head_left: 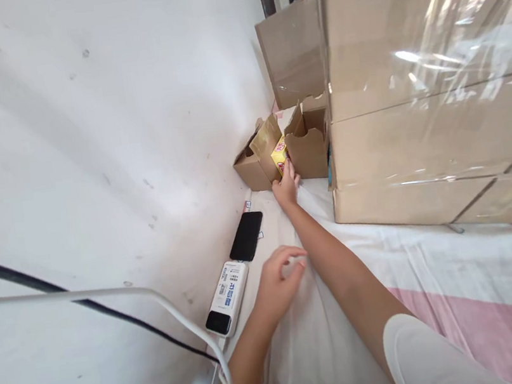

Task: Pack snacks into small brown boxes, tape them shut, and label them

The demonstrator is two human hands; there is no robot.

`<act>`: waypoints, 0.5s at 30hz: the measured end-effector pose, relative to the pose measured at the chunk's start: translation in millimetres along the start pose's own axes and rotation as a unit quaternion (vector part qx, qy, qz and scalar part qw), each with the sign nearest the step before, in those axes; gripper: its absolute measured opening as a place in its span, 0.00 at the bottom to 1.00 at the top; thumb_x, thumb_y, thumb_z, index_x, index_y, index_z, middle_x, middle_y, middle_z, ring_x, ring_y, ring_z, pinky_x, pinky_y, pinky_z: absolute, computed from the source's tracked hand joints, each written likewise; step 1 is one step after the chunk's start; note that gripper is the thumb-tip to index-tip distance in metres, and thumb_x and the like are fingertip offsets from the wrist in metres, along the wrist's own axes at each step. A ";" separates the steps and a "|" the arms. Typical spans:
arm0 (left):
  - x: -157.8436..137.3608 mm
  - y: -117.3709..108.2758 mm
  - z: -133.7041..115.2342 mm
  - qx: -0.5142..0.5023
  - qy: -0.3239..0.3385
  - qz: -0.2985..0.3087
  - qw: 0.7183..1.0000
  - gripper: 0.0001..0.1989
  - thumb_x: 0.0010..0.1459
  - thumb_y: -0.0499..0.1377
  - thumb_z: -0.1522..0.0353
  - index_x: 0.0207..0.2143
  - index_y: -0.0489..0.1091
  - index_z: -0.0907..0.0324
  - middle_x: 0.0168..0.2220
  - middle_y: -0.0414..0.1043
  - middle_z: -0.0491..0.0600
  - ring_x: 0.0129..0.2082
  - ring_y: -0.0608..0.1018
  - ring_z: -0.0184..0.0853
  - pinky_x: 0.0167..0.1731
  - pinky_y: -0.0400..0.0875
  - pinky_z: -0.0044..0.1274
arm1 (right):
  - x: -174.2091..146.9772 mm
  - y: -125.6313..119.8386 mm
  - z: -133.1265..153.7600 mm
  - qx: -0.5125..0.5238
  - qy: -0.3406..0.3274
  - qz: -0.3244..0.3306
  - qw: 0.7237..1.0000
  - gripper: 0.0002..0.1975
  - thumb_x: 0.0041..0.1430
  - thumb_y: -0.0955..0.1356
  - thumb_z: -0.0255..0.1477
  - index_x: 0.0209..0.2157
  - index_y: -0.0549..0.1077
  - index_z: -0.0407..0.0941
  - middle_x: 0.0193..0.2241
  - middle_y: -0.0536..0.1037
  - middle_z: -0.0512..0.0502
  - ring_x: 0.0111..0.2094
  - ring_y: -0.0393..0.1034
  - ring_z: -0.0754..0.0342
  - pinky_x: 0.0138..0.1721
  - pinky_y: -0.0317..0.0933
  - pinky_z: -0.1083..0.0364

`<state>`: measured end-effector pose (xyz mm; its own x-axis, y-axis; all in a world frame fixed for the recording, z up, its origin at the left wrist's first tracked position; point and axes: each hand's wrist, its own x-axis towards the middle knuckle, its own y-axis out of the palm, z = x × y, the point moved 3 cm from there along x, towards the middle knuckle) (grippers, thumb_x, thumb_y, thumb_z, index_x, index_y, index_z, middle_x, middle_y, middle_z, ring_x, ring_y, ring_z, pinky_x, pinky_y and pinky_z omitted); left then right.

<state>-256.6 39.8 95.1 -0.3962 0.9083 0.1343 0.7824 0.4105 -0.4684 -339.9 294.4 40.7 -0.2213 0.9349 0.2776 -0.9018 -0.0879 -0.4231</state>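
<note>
At the far end of the surface, my right hand (286,186) grips a small yellow box (280,155) with red printing. The yellow box sits between two open brown cardboard boxes, one on the left (253,170) leaning by the wall and one on the right (307,157). Nearer to me, my left hand (281,281) hovers over the cloth beside my right forearm, fingers curved and apart, with nothing in it. A black phone (246,236) lies to its left, and below the phone is a white power bank (228,299) with blue printing.
A large stack of cardboard boxes (422,148) wrapped in clear film stands on the right. The white wall (99,145) borders the left side. A white cable (155,292) and a black cable (136,325) cross at lower left. Patterned cloth (411,265) covers the surface.
</note>
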 end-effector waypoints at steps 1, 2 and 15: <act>11.8 -6.3 6.2 -0.004 -0.023 -0.061 0.998 0.11 0.62 0.56 0.67 0.44 0.76 0.55 0.47 0.79 0.49 0.50 0.78 0.37 0.49 0.73 0.28 | -1.0 -1.3 1.6 0.001 0.003 0.004 1.000 0.44 0.56 0.60 0.26 0.74 0.44 0.43 0.74 0.48 0.42 0.64 0.54 0.39 0.65 0.53 0.42; 24.2 -11.8 14.1 -0.010 -0.051 -0.125 0.991 0.11 0.63 0.56 0.66 0.45 0.75 0.55 0.49 0.78 0.50 0.51 0.78 0.38 0.50 0.73 0.28 | -1.5 -2.7 3.0 0.003 0.008 0.007 1.000 0.44 0.55 0.60 0.26 0.74 0.45 0.43 0.74 0.49 0.42 0.64 0.54 0.39 0.65 0.53 0.41; 265.2 -46.4 81.8 0.034 -0.130 -0.387 0.912 0.23 0.69 0.56 0.57 0.60 0.66 0.59 0.62 0.67 0.59 0.59 0.73 0.45 0.59 0.69 0.42 | 28.3 -9.7 -5.0 0.064 0.031 0.027 0.997 0.40 0.57 0.61 0.29 0.72 0.52 0.39 0.69 0.60 0.34 0.69 0.57 0.44 0.68 0.53 0.49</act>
<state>-437.3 255.0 81.0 -0.9248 0.2951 0.2403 0.1918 0.9067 -0.3756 -335.6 323.4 48.4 -0.2516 0.9468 0.2006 -0.9296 -0.1787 -0.3223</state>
